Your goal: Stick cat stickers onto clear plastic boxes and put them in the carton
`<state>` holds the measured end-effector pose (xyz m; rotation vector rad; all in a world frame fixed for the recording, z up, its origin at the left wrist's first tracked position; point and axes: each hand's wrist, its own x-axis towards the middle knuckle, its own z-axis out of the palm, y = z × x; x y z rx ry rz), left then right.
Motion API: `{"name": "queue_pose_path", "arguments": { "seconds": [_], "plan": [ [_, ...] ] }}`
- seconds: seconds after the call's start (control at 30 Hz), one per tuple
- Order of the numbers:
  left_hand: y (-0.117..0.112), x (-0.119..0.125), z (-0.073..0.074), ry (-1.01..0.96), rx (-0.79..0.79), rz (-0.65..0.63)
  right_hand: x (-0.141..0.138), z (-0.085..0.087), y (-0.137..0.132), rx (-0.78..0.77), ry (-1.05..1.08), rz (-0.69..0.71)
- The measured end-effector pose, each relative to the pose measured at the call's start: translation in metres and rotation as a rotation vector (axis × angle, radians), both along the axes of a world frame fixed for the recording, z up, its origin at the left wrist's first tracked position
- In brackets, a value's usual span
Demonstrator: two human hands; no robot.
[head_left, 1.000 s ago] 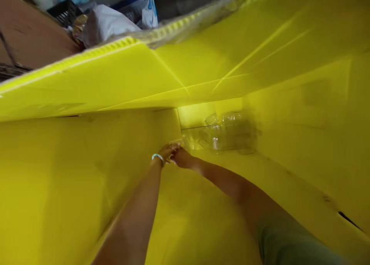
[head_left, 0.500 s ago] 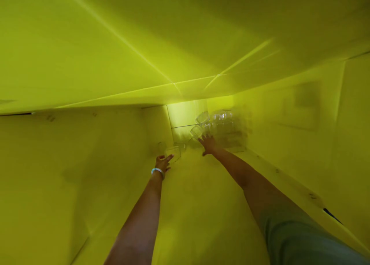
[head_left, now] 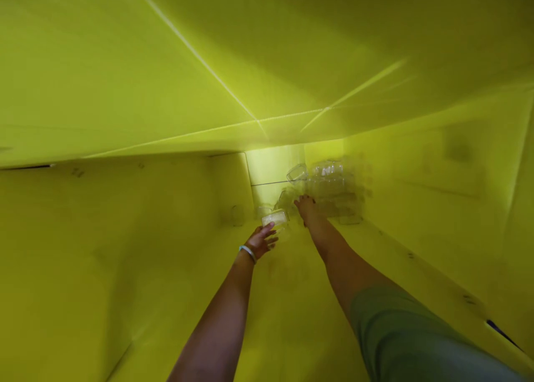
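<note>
Both my arms reach deep into a large yellow box. My left hand, with a pale bracelet at the wrist, holds a small clear plastic container at its fingertips. My right hand is further in, against a blurred pile of clear plastic containers in the box's far right corner. Its fingers are lost among them, so I cannot tell whether it grips one.
Yellow walls close in on all sides, with a creased yellow flap overhead. Two more clear containers lie near the far left wall. A dark slot shows in the right wall.
My left hand has moved right and nearer to me with the clear container. My right hand stays at the pile. One second ago both hands were together and the box rim was in view.
</note>
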<state>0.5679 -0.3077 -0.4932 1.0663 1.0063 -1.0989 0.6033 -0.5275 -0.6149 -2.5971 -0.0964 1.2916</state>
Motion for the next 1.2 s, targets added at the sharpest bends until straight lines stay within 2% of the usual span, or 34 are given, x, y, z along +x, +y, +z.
{"name": "queue_pose_path", "arguments": {
  "seconds": [0.1, 0.17, 0.37, 0.63, 0.87, 0.97, 1.2],
  "plan": [
    [0.001, 0.007, 0.006, 0.01, 0.002, 0.02, -0.003, -0.002, -0.001, -0.139, 0.052, 0.009],
    [0.003, 0.012, 0.011, 0.011, 0.008, 0.029, -0.009, -0.001, -0.006, -0.161, 0.079, 0.019],
    [0.011, 0.021, 0.018, 0.008, 0.02, 0.056, -0.014, 0.005, -0.025, -0.137, 0.08, 0.026],
    [0.014, 0.012, 0.013, 0.041, 0.034, 0.063, 0.009, 0.004, -0.027, -0.161, 0.215, -0.026],
    [0.005, 0.011, 0.014, 0.055, 0.033, 0.08, 0.022, 0.025, -0.029, -0.148, 0.312, -0.086],
    [0.004, 0.012, 0.017, 0.057, 0.043, 0.091, 0.022, 0.03, -0.029, -0.122, 0.3, -0.074],
    [0.002, 0.007, 0.018, 0.083, 0.094, 0.093, 0.014, 0.026, -0.033, -0.054, 0.251, 0.012]
  ]
}}
